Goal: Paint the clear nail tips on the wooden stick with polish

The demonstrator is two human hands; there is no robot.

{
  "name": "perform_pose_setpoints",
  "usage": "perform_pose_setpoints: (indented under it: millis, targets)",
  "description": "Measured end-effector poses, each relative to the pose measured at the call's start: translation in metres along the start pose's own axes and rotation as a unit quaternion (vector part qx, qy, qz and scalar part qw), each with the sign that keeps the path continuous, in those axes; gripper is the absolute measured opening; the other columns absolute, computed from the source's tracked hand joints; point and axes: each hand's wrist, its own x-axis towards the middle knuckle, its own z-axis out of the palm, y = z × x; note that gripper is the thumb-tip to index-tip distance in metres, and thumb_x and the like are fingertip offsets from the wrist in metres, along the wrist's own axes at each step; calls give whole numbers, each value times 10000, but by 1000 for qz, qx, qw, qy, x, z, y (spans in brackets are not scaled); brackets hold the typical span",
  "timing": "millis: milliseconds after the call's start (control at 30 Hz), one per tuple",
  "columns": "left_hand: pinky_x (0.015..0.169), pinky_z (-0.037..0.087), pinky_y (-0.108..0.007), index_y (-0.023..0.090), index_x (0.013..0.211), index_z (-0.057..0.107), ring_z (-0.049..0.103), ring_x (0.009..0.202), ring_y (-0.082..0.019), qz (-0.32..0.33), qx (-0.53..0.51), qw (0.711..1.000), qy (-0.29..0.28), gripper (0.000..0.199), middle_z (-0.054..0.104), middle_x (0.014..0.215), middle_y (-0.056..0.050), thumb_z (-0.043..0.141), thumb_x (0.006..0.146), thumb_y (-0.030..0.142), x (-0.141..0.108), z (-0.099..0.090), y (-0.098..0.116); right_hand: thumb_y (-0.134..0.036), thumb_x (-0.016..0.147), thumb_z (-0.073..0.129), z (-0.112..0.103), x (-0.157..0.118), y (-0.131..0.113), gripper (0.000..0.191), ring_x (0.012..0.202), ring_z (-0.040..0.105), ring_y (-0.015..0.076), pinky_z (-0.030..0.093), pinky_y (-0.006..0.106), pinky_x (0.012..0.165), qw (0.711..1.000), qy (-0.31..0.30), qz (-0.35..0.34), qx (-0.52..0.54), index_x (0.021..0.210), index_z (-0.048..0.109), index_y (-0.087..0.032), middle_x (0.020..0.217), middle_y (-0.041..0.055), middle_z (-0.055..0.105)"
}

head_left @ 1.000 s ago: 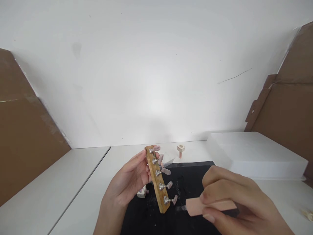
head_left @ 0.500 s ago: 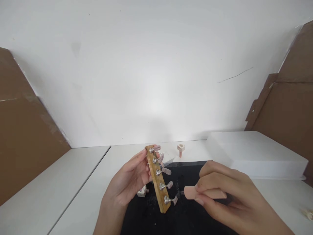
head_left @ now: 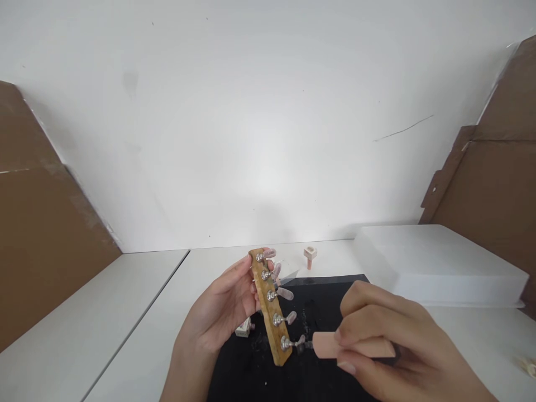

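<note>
A yellowish-brown bar [head_left: 269, 318] is held up at a tilt by my left hand [head_left: 228, 304], whose fingers grip its upper end and reach behind it. Several silver stands line the bar, each bearing a pale, nail-shaped tip. Between its fingers and thumb my right hand [head_left: 385, 335] pinches a peach-coloured handle [head_left: 326, 345]. A small dark end of this tool points left and is close to the lowest nail tip [head_left: 300, 340]; whether they touch is unclear.
Beneath the hands lies a black mat [head_left: 330, 304]. A small pale block on a peach stem [head_left: 310, 254] stands behind it, and a small whitish block [head_left: 243, 328] is beside my left hand. A white box [head_left: 439, 262] is at the right, with brown cardboard [head_left: 494, 167] beyond.
My right hand and the peach-handled tool have moved slightly down, bringing the tool's tip level with the lowest nail tip. My left hand and the bar are almost unchanged.
</note>
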Motion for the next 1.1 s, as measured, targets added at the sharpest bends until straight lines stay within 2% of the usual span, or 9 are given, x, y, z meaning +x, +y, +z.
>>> perform_pose_setpoints:
  millis: [200, 367, 667, 867, 1100]
  targets:
    - [720, 543, -259, 141, 1013, 743, 659, 759, -143, -1, -4, 1000, 1, 208, 692, 874, -57, 584, 923, 241, -3, 1, 0, 34, 765, 592, 0, 2, 0, 240, 554, 550, 66, 457, 118, 494, 1000, -6, -11, -6, 786, 599, -204, 645, -42, 616]
    - [723, 552, -255, 144, 1001, 745, 669, 774, -147, 3, -6, 1000, -3, 199, 690, 866, -54, 588, 921, 238, -4, 3, 2, 35, 778, 592, 0, 1, 1, 250, 580, 576, 84, 488, 142, 514, 999, -28, -3, -25, 821, 602, -212, 663, -36, 608]
    - [747, 584, -288, 129, 994, 748, 689, 817, -165, 8, -12, 1000, 19, 216, 710, 878, -66, 555, 938, 209, -6, 1, 3, -33, 836, 584, -3, -4, 2, 217, 523, 514, 100, 459, 182, 467, 998, -28, 13, -53, 745, 546, -226, 600, -54, 463]
    - [719, 580, -281, 128, 1007, 747, 693, 799, -164, 5, -10, 1000, 7, 232, 712, 888, -69, 543, 944, 220, -2, -6, 1, -78, 859, 610, -2, -5, 1, 178, 524, 533, 82, 454, 140, 464, 999, -4, -4, -32, 790, 550, -230, 607, -44, 536]
    - [716, 568, -276, 131, 1000, 747, 683, 785, -155, 3, -8, 1000, 7, 232, 706, 882, -67, 539, 946, 219, -3, 0, 1, -41, 824, 611, 2, -1, 1, 188, 532, 546, 67, 456, 121, 479, 1000, 8, -6, -7, 802, 585, -225, 627, -50, 551]
